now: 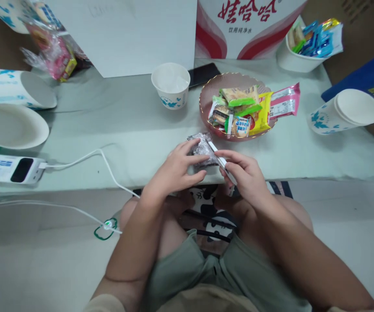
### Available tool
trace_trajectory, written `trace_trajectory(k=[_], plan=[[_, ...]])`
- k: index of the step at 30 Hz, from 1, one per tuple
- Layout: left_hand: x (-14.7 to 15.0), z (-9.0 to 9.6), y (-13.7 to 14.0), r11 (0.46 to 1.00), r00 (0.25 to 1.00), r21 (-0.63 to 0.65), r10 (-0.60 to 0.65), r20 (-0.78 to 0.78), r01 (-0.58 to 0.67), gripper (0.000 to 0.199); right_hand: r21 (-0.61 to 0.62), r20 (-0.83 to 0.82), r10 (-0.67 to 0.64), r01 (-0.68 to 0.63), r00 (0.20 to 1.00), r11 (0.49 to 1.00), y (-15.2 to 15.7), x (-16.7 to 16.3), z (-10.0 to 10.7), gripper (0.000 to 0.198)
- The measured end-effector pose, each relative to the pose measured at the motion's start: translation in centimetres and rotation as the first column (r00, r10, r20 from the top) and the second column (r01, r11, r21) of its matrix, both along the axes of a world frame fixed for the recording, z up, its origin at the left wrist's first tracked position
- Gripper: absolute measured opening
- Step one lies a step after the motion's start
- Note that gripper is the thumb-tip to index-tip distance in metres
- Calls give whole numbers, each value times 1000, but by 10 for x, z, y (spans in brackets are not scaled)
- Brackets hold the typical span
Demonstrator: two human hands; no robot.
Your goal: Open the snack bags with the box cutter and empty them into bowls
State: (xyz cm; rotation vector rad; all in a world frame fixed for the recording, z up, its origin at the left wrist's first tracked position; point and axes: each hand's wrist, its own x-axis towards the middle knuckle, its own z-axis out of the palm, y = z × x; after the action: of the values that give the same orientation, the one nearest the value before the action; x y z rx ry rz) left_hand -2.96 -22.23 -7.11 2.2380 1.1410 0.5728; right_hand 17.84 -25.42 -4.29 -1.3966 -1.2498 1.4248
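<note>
Right hand (247,175): fingers pinched narrow on a slim white strip (221,161), its upper end at a shiny wrapped packet (202,148) just on the near side of the bowl (208,93). Left hand (178,168): fingers spread wide over the same packet, whether pressing or only resting cannot tell. Farther out, snacks (240,102) heaped in the bowl, cup (170,93) near its left, phone (203,74) behind its left rim, stacked cups (328,115) to its right, power bank (10,169) well to its left.

The red-and-white carton (248,41) reads "娃哈哈" in large red above smaller "饮用纯净水".
</note>
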Motion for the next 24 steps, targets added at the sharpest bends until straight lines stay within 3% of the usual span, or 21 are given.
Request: trace_trajectory(k=[7,11,14,18,21,24], plan=[[2,-1,-1,1000,1000,-16,17,5,-17,39,-171,-7,-31,29,999,985,-25,12,11,39],[3,-2,-1,1000,1000,-19,17,24,-17,34,-231,7,36,-33,999,972,-36,27,17,34],[3,-3,0,999,997,-14,38,65,-38,32,-199,99,97,-76,990,977,-38,54,20,34],[3,-7,3,990,982,-26,143,121,-141,56,-94,362,72,-41,930,995,-29,98,12,50],[4,-12,9,960,958,13,278,76,-279,65,-45,517,51,-33,854,998,-20,121,-1,42],[4,-15,17,949,947,29,311,80,-314,64,21,638,-6,-9,770,1000,-10,133,-12,33]])
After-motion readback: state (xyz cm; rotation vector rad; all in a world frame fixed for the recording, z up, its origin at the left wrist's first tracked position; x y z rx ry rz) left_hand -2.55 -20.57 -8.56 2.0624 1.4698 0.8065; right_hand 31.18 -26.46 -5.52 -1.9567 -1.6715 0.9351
